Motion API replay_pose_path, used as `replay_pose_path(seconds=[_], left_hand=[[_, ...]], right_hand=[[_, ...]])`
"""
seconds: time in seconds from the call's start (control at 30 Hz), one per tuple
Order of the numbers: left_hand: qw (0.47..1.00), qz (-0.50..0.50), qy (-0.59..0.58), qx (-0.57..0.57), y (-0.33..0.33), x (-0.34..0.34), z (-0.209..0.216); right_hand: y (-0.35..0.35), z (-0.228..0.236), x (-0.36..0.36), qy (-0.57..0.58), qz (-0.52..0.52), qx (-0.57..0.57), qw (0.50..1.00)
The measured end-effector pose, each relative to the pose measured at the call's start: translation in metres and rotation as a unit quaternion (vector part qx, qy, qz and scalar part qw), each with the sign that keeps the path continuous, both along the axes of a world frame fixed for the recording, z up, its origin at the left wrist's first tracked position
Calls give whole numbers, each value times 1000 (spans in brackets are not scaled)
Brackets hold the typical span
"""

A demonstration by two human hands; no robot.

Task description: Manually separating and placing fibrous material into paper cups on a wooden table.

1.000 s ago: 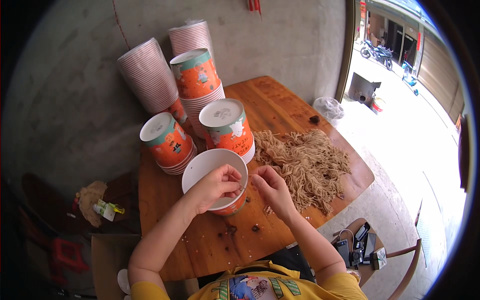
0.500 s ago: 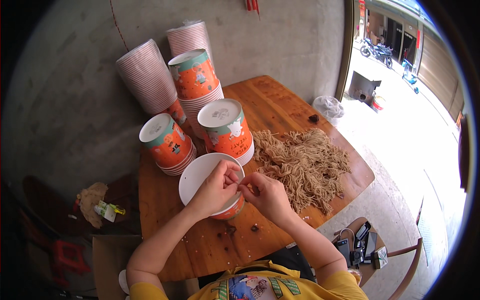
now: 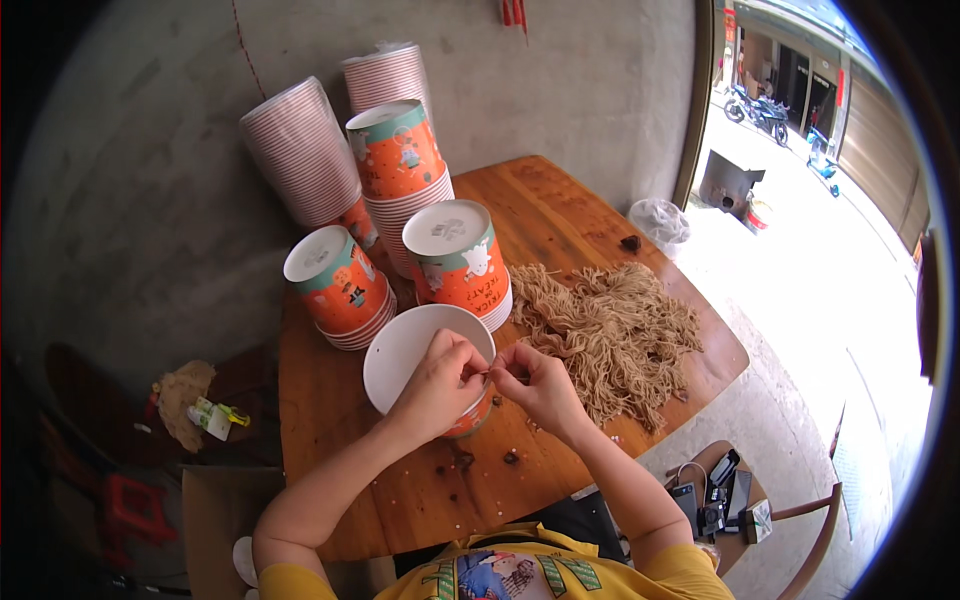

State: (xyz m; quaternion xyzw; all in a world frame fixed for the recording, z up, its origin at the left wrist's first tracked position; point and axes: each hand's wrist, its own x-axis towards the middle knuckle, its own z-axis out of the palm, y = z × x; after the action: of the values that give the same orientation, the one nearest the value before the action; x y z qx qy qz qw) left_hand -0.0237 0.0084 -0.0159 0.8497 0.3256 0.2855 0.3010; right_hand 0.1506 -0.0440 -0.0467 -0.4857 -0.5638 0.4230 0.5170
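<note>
An upright paper bucket (image 3: 398, 350), white inside and orange outside, stands near the middle of the table. Above its right rim my left hand (image 3: 438, 385) and my right hand (image 3: 538, 388) meet, fingertips pinched together. Whatever they hold is too small to make out. Just right of the hands lies a loose heap of tan cords (image 3: 622, 335). Behind the bucket, upside-down orange and green paper buckets are stacked: a short stack (image 3: 345, 290) at left, another stack (image 3: 460, 265) directly behind, and a taller one (image 3: 400, 165) farther back.
Plastic-wrapped stacks of cups (image 3: 300, 150) lean by the grey wall (image 3: 560, 100). Small white bits and dark knots dot the wooden table (image 3: 520, 200). A chair (image 3: 745, 545) at lower right carries phones and other small devices. A cardboard box (image 3: 215, 520) sits at lower left.
Both hands stay pinched together over the bucket's right rim, with the right fingers turned slightly upward. The whole view has shifted a little.
</note>
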Motion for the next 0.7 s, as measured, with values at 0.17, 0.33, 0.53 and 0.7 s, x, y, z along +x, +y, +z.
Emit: replay_pose_path(seconds=[0.17, 0.33, 0.53, 0.7], left_hand=[[1000, 2, 14, 25, -2, -2, 3], [1000, -5, 4, 1, -4, -4, 4], [1000, -5, 1, 5, -2, -6, 0], [1000, -10, -9, 13, -1, -5, 1]], right_hand=[[-9, 8, -4, -164, -57, 104, 979], [-5, 7, -7, -231, -121, 177, 949], [-9, 14, -5, -222, -93, 152, 959], [-6, 7, -8, -241, -115, 202, 942]])
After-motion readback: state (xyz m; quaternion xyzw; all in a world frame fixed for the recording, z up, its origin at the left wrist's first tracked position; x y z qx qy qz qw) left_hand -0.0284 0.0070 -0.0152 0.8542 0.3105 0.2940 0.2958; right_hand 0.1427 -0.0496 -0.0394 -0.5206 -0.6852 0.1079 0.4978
